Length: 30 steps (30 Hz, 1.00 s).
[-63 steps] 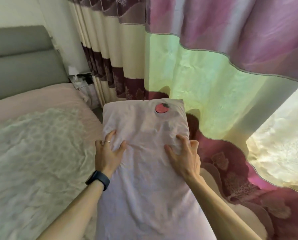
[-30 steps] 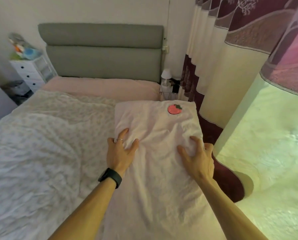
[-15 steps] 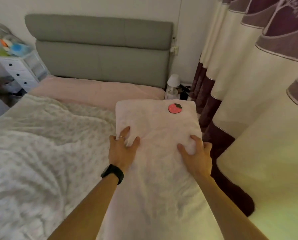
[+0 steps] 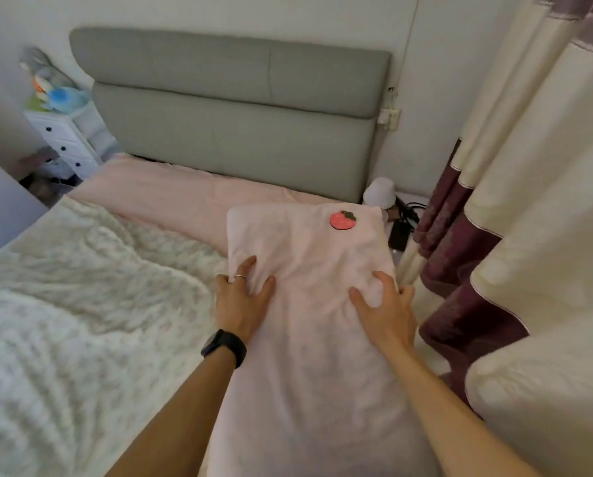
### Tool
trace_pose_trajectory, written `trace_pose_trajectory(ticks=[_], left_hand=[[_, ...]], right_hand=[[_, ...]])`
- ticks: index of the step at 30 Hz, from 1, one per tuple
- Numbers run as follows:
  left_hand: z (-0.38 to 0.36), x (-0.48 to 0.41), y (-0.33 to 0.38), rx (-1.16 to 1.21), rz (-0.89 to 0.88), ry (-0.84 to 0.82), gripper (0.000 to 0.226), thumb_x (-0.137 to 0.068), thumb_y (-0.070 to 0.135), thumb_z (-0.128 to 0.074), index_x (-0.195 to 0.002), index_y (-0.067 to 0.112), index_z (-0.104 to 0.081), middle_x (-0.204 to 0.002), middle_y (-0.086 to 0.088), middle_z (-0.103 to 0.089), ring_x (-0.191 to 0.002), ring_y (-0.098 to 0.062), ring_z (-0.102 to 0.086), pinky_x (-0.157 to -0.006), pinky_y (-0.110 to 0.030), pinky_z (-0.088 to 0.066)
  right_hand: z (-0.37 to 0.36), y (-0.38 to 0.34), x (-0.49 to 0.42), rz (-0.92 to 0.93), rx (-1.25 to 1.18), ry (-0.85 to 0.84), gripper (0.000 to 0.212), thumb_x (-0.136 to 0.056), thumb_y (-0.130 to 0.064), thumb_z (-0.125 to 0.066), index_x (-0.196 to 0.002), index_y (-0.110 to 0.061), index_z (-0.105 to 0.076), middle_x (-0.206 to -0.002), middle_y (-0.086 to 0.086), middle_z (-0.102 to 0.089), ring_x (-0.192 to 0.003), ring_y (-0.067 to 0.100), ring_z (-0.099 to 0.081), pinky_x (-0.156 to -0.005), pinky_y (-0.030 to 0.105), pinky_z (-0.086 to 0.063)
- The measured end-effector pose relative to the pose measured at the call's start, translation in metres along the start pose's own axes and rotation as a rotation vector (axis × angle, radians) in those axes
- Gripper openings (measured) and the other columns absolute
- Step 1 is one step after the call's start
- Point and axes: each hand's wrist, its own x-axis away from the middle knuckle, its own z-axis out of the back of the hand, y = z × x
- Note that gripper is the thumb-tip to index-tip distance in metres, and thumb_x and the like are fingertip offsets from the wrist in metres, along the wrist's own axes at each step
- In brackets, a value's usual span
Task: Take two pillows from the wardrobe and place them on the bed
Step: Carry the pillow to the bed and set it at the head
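A pale pink pillow (image 4: 308, 339) with a red strawberry patch (image 4: 342, 220) near its far end is held lengthwise in front of me, over the right edge of the bed (image 4: 171, 204). My left hand (image 4: 241, 299), with a ring and a black wristband, grips the pillow's left side. On the right side, my right hand (image 4: 384, 306) clutches a fold of the fabric. The bed has a pink sheet at its head and a crumpled white patterned quilt (image 4: 81, 304). Only this one pillow can be seen, and no wardrobe is in view.
A grey padded headboard (image 4: 233, 111) stands against the wall. A white drawer unit (image 4: 66, 139) with toys on top is at the far left. Cream and maroon curtains (image 4: 515, 201) hang close on the right. A small white lamp (image 4: 379, 194) and cables sit in the gap beside the bed.
The view has swung left from the curtains to the head of the bed and come closer to the headboard. Both hands have kept their grip on the pillow throughout.
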Motion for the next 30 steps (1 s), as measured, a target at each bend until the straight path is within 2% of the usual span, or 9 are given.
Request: trace_pose_trajectory(ticks=[4,8,13,16,19,22,24,26,30], left_hand=[[-0.025,-0.05,0.019,0.011,0.043,0.0,0.064,-0.083,0.066,-0.06,-0.141,0.046,-0.042,-0.123,-0.002,-0.037,-0.095,-0.025,-0.06,-0.086,-0.029,-0.048],[-0.049,-0.106,0.033,0.007,0.1,0.017,0.063,-0.083,0.065,-0.06,-0.14,0.046,-0.042,-0.122,-0.003,-0.036,-0.101,-0.029,-0.06,-0.089,-0.033,-0.051],[-0.08,-0.19,0.041,0.028,0.165,0.046,0.062,-0.081,0.067,-0.059,-0.138,0.048,-0.043,-0.115,0.003,-0.032,-0.104,-0.03,-0.061,-0.088,-0.036,-0.053],[-0.091,-0.237,0.05,0.04,0.213,0.072,0.062,-0.081,0.068,-0.058,-0.138,0.05,-0.042,-0.116,0.004,-0.032,-0.097,-0.026,-0.061,-0.079,-0.032,-0.052],[-0.097,-0.271,0.057,0.063,0.264,0.089,0.061,-0.083,0.066,-0.058,-0.139,0.049,-0.041,-0.119,0.0,-0.035,-0.09,-0.022,-0.057,-0.076,-0.026,-0.045],[-0.099,-0.304,0.061,0.088,0.308,0.111,0.061,-0.085,0.064,-0.058,-0.141,0.047,-0.039,-0.12,-0.002,-0.035,-0.087,-0.019,-0.051,-0.076,-0.026,-0.043],[-0.103,-0.324,0.06,0.099,0.364,0.133,0.063,-0.085,0.063,-0.059,-0.142,0.046,-0.038,-0.117,0.0,-0.032,-0.089,-0.021,-0.053,-0.079,-0.027,-0.046],[-0.109,-0.346,0.053,0.123,0.428,0.166,0.065,-0.084,0.064,-0.06,-0.142,0.047,-0.038,-0.116,0.0,-0.03,-0.097,-0.027,-0.056,-0.091,-0.033,-0.05],[-0.125,-0.395,0.035,0.176,0.583,0.224,0.066,-0.081,0.066,-0.061,-0.14,0.048,-0.037,-0.115,-0.001,-0.028,-0.105,-0.034,-0.056,-0.101,-0.043,-0.049]], right_hand=[[-0.009,-0.011,-0.067,0.035,0.012,-0.056,0.061,-0.081,-0.069,-0.06,-0.132,-0.041,-0.043,-0.114,-0.001,-0.033,-0.102,0.032,-0.054,-0.079,0.035,-0.043],[-0.024,-0.03,-0.135,0.065,0.052,-0.085,0.061,-0.082,-0.066,-0.062,-0.134,-0.038,-0.045,-0.114,-0.001,-0.032,-0.105,0.031,-0.052,-0.083,0.037,-0.043],[-0.056,-0.061,-0.23,0.082,0.092,-0.154,0.063,-0.083,-0.066,-0.06,-0.136,-0.036,-0.043,-0.12,0.004,-0.035,-0.09,0.023,-0.043,-0.08,0.034,-0.042],[-0.072,-0.085,-0.284,0.134,0.107,-0.189,0.062,-0.084,-0.067,-0.058,-0.136,-0.037,-0.042,-0.125,0.006,-0.036,-0.095,0.026,-0.047,-0.081,0.035,-0.043],[-0.084,-0.106,-0.33,0.178,0.095,-0.228,0.061,-0.084,-0.065,-0.06,-0.135,-0.038,-0.043,-0.127,0.005,-0.034,-0.11,0.033,-0.051,-0.09,0.04,-0.047],[-0.103,-0.127,-0.376,0.227,0.101,-0.278,0.063,-0.081,-0.066,-0.062,-0.135,-0.039,-0.044,-0.123,0.004,-0.033,-0.109,0.033,-0.052,-0.092,0.041,-0.048],[-0.122,-0.141,-0.406,0.274,0.123,-0.305,0.064,-0.077,-0.071,-0.061,-0.132,-0.042,-0.045,-0.117,0.001,-0.033,-0.107,0.034,-0.053,-0.092,0.041,-0.049],[-0.144,-0.158,-0.435,0.33,0.139,-0.343,0.065,-0.075,-0.072,-0.062,-0.131,-0.044,-0.046,-0.114,-0.001,-0.032,-0.106,0.034,-0.053,-0.094,0.041,-0.048],[-0.192,-0.198,-0.496,0.429,0.17,-0.475,0.062,-0.081,-0.06,-0.068,-0.135,-0.036,-0.048,-0.111,0.001,-0.031,-0.094,0.029,-0.054,-0.086,0.036,-0.048]])
